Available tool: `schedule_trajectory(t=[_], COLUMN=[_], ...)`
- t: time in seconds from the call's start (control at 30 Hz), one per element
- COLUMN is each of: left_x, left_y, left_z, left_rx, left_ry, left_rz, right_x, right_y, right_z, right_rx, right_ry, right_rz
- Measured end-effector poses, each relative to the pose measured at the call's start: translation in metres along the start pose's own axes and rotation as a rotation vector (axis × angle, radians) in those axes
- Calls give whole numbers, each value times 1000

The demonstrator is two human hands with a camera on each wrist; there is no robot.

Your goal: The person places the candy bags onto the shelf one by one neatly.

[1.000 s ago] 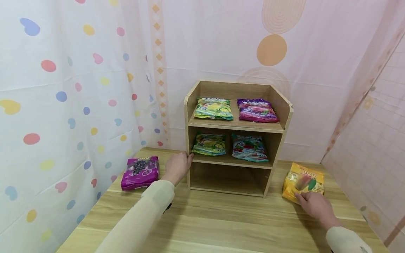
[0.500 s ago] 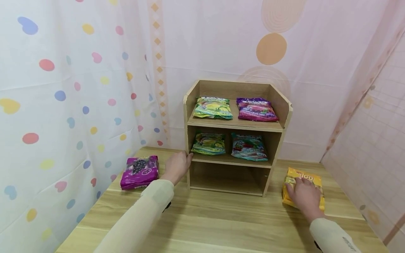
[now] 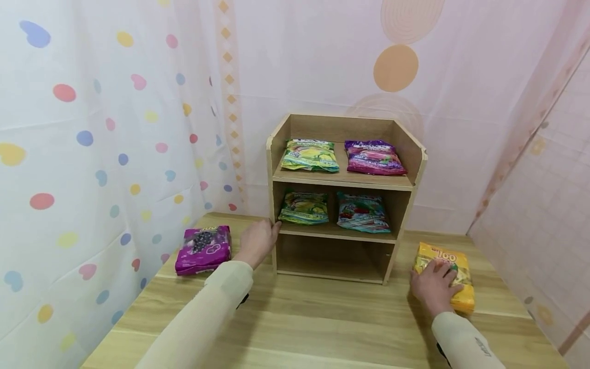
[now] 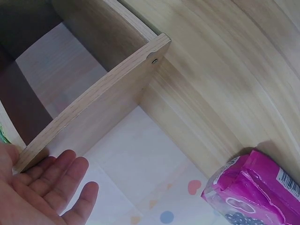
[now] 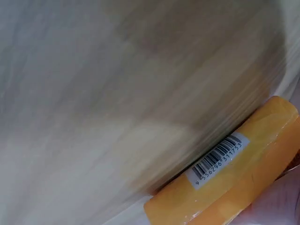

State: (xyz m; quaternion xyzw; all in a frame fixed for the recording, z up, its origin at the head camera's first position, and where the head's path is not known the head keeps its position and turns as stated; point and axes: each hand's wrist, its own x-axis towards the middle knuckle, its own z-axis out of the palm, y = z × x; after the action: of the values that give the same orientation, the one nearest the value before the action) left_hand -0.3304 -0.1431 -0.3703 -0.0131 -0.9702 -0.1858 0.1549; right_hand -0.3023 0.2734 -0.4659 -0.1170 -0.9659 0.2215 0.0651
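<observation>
A three-tier wooden shelf (image 3: pixel 334 181) stands on the wooden table. My left hand (image 3: pixel 255 242) holds its left side panel, thumb at the front edge and the other fingers loosely bent outside. My right hand (image 3: pixel 434 288) grips a yellow bag of candy (image 3: pixel 456 254) marked "100" from above, fingers spread over its top and thumb by its left edge. The right wrist view shows the bag's barcode end. On the left lies a purple candy bag (image 3: pixel 203 251) with a grape picture; it also appears in the left wrist view.
Two candy bags, yellow-green (image 3: pixel 311 156) and purple-pink (image 3: pixel 374 158), lie on the top tier. The middle tier holds another green-yellow bag (image 3: pixel 304 209) and a teal bag (image 3: pixel 363 212). A patterned curtain (image 3: pixel 115 102) hangs around the table.
My right hand has come from the yellow bag's front edge onto its top, then slid slightly left and down. The bag has turned and shifted a little. My left hand stays put.
</observation>
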Motion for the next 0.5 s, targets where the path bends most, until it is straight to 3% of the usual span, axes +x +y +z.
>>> schedule_trajectory(t=[0.27, 0.5], left_x=[-1, -2], left_y=[0, -1], left_z=[-2, -3], left_rx=[4, 4], left_ry=[6, -3], left_rz=[7, 8], right_x=[-4, 2], right_y=[6, 14], right_z=[1, -21], right_rx=[-89, 11], right_ry=[54, 64], right_rz=[-117, -14])
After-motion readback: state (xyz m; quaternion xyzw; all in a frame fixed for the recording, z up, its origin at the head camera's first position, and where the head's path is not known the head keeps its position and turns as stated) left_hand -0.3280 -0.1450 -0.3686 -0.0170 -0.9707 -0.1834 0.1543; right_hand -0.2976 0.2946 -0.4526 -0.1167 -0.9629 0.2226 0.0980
